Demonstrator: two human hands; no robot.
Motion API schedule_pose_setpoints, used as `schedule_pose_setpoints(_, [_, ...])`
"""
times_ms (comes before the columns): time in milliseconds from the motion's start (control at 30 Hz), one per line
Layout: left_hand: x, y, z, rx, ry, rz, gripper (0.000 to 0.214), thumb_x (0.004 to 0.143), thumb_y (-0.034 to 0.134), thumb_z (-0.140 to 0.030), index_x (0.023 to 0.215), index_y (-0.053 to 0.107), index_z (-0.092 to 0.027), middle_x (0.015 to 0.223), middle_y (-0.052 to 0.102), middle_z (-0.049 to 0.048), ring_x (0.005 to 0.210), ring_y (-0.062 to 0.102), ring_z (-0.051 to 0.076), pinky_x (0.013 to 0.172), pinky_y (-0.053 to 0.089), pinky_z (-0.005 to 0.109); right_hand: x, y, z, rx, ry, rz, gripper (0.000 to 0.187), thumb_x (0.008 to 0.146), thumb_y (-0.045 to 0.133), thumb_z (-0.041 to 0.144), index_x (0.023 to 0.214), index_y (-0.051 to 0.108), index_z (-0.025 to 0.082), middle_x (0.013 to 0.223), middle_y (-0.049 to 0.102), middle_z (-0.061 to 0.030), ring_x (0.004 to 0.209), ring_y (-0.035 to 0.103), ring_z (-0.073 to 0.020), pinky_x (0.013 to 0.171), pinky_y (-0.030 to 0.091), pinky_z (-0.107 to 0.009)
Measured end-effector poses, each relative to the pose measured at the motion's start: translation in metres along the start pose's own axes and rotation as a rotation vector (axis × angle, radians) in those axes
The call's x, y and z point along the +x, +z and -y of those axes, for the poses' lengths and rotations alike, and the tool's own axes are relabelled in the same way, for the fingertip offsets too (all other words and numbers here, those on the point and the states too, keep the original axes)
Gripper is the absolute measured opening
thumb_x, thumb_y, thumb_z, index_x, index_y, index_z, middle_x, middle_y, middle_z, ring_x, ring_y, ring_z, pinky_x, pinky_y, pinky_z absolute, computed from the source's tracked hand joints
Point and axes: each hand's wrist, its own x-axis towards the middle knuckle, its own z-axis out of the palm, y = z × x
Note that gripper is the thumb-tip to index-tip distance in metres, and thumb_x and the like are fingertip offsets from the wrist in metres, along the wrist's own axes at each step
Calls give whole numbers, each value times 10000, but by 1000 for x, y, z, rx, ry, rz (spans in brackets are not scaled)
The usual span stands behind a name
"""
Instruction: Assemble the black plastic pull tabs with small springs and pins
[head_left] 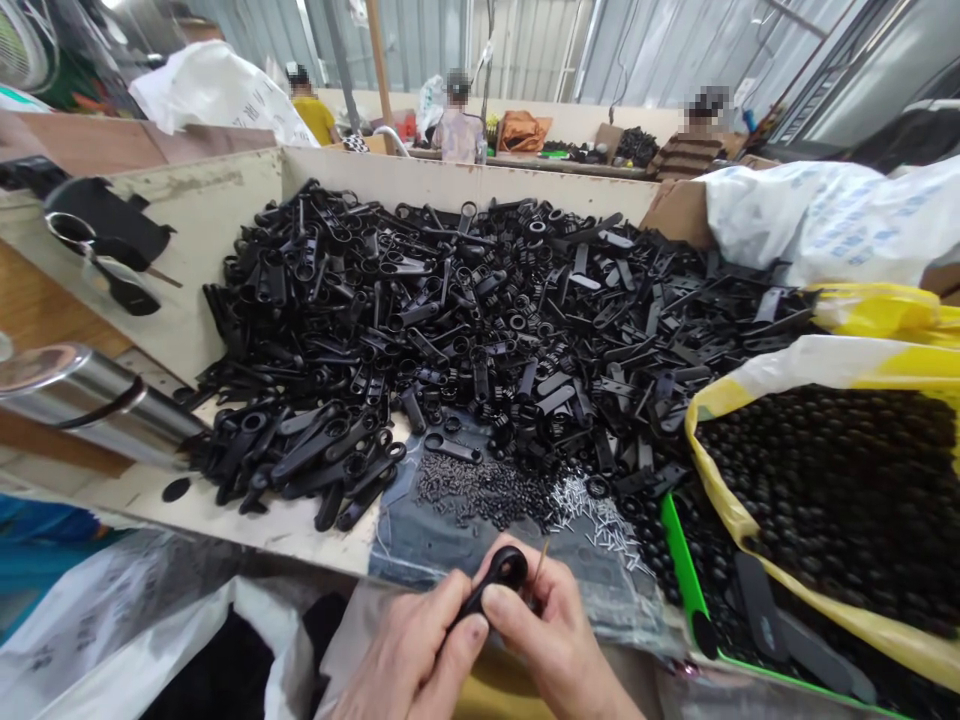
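Note:
Between both hands, low in the middle of the head view, is a black plastic handle piece [510, 566] with a round ring end facing up. My left hand [420, 640] is closed around its lower part, thumb along the side. My right hand [544, 615] pinches it just below the ring; a thin brass-coloured pin [543, 556] sticks up by its fingers. Just beyond lie a heap of small dark parts [480, 490] and a scatter of silver pins [592, 515] on a dark mat [427, 555]. A single black ring-ended handle [452, 448] lies behind them.
A large heap of black plastic parts [420, 300] fills the walled bench. Handles are piled [315, 450] at left, beside a steel flask [97, 395]. At right stand a yellow-edged bag [724, 490] of black balls and a green tray [682, 570]. Several people sit beyond.

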Motion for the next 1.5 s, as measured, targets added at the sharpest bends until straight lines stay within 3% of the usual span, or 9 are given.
schedule_pose_setpoints(300, [-1,8,33,262,6,-8,439,1022,539,-516,1299,720,-228,1260,787,105,1152,741,269,971,602,319,0,7,-29,43,115,-68,443,890,749,598,833,639,172,706,493,36,606,349,-100,522,304,-215])
schedule_pose_setpoints(467, [13,-12,16,270,265,244,264,1049,480,-312,1131,717,-230,975,809,63,868,775,197,798,614,249,2,1,-21,14,189,98,486,837,792,634,900,668,168,713,534,38,604,374,-95,535,317,-213])
schedule_pose_setpoints(700, [15,-13,-4,209,257,237,287,1049,456,-292,1141,727,-267,893,799,25,775,756,184,705,594,223,3,0,-16,-42,204,147,506,859,755,661,828,612,176,632,537,46,551,395,-89,495,296,-211])
schedule_pose_setpoints(800, [5,-11,13,192,174,204,345,1044,464,-385,1203,748,-271,1035,828,66,890,776,223,796,617,269,-1,7,-18,-47,197,119,500,891,725,653,800,557,191,604,486,66,523,357,-76,475,270,-205])
schedule_pose_setpoints(933, [-7,-3,43,111,-115,-55,451,944,614,-538,1260,744,-245,1234,791,113,1132,730,301,971,593,364,-1,19,-26,23,238,28,535,859,733,693,809,498,215,582,369,109,480,257,-57,441,211,-200])
schedule_pose_setpoints(1100, [-6,11,46,-240,-446,-7,628,840,658,-721,1185,746,-203,830,740,54,712,673,214,580,536,270,6,20,-33,-20,341,-27,589,803,783,681,1027,627,160,585,478,89,476,321,-69,443,244,-205])
schedule_pose_setpoints(1200, [0,17,46,-379,-590,67,703,747,694,-805,1101,712,-199,618,540,-55,497,442,107,445,331,203,1,6,-24,-85,276,-79,815,823,772,657,1396,550,122,580,515,92,490,387,-94,483,311,-217])
schedule_pose_setpoints(1300, [5,17,52,-371,-644,49,706,694,717,-826,1025,680,-204,579,461,-92,467,350,79,433,236,189,-17,-18,-8,-169,212,-148,753,894,695,665,1401,585,119,574,474,94,493,388,-99,500,322,-229])
schedule_pose_setpoints(1500, [-1,28,41,-244,-649,-123,808,662,743,-831,1167,654,-207,843,728,36,655,669,179,492,436,225,-82,-70,22,-445,37,-537,674,1013,493,691,1350,657,130,542,483,60,507,447,-144,518,369,-262])
